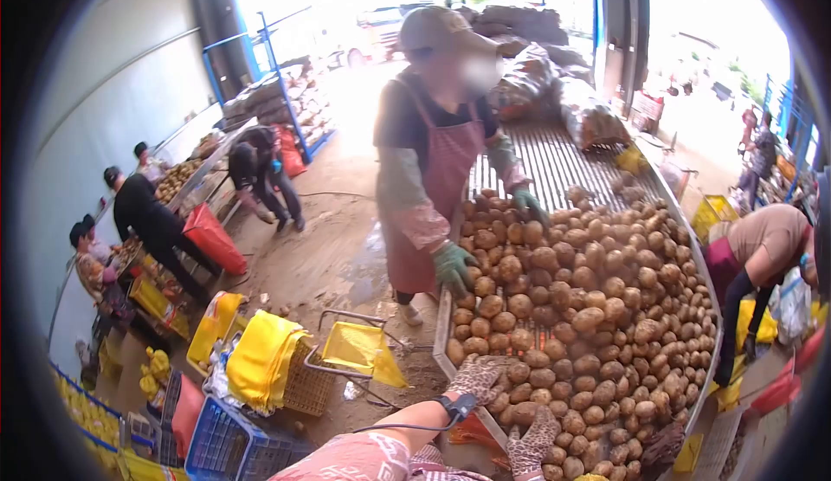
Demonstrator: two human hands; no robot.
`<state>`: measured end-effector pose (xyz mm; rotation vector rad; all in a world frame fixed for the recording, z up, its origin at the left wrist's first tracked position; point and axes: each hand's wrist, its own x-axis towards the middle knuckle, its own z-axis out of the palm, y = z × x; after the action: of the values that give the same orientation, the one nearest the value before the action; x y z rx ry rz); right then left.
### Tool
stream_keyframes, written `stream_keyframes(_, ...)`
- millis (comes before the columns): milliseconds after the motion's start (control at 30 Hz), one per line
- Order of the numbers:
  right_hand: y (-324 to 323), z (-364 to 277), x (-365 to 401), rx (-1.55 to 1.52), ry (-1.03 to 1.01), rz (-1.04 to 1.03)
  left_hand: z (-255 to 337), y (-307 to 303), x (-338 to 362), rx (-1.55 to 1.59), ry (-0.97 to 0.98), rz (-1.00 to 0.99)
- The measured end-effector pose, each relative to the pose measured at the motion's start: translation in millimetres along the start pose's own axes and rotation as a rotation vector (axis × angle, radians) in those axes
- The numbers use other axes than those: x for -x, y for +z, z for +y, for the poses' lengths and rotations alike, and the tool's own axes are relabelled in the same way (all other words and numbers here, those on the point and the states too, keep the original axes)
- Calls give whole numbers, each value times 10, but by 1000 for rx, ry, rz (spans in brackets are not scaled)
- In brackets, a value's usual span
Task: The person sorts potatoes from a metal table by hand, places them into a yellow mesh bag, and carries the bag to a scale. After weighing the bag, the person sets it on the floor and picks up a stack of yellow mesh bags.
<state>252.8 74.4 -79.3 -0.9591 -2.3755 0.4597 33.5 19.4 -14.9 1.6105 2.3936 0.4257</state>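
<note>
Nearest, right hand (pixel 532 442), gloved, fingers spread wide, flat on potatoes (pixel 589 308) at the near edge of the bench (pixel 554 165). Just beside, left hand (pixel 476 377), open too, palm down on the heap. Farther along the left edge, co-worker's green glove (pixel 452 266) touching potatoes.

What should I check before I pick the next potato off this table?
1. Left hand on the potatoes by the near rim of the table: ok.
2. Right hand on the pile too: ok.
3. Either hand already gripping a potato: cannot tell.
4. Co-worker's hand apart from both of mine: ok.
5. Yellow bag hung on its frame beside the table: ok.
</note>
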Motion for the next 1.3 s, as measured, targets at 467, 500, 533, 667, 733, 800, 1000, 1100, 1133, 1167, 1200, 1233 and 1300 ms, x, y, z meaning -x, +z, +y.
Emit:
stream_keyframes(467, -149, -48, -50, 8, 48, -103, 50, -8, -65, -169, 3, -111)
stream_keyframes(500, -146, -34, -51, -7, 49, -110, 58, -14, -68, -174, -7, -136)
stream_keyframes(533, -137, -27, -44, -24, 50, -119, 58, -9, -65, -177, -24, -153)
stream_keyframes(667, -132, -55, -33, -48, 47, -136, 100, -60, -43, -161, -60, -157)
stream_keyframes(733, -186, -118, -71, -19, 39, -85, 91, -54, -39, -157, -64, -157)
stream_keyframes(800, -167, -123, -78, -10, 51, -77, 55, 9, -37, -150, -50, -119)
stream_keyframes(1000, -271, -134, -85, -9, 68, -121, 54, 68, -30, -121, 30, -37)
stream_keyframes(1100, -232, -130, -76, 30, 107, -141, 30, 104, -36, -124, -6, -62)
stream_keyframes(1133, -240, -144, -75, 4, 95, -127, 27, 102, -41, -133, -4, -74)
stream_keyframes(1167, -244, -162, -77, -24, 79, -114, 30, 91, -55, -142, -5, -85)
stream_keyframes(1200, -211, -146, -57, -28, 92, -138, 22, 85, -64, -138, 14, -88)
stream_keyframes(1233, -196, -136, -45, -17, 105, -132, 10, 83, -57, -99, 41, -67)
stream_keyframes(1300, -166, -146, -33, 12, 71, -94, -39, 116, -29, -58, 78, -48)
